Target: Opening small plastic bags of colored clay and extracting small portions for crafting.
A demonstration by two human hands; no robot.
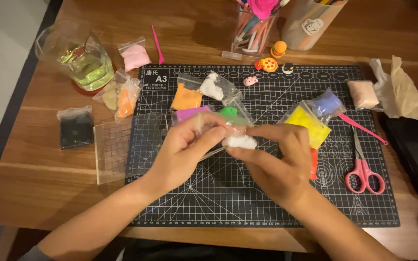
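Left hand (182, 150) and right hand (274, 162) meeting mid-mat, both pinching one clear bag of white clay (239, 141), cutting mat (267, 208) beneath, one pink scissors (364, 174) right, two pink sticks.

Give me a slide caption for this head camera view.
Both hands, left hand and right hand, pull white clay from a clear bag over a cutting mat.

Warm dim indoor light — soft shadows under forearms, corners darker, slight blur on moving fingers (218, 135).
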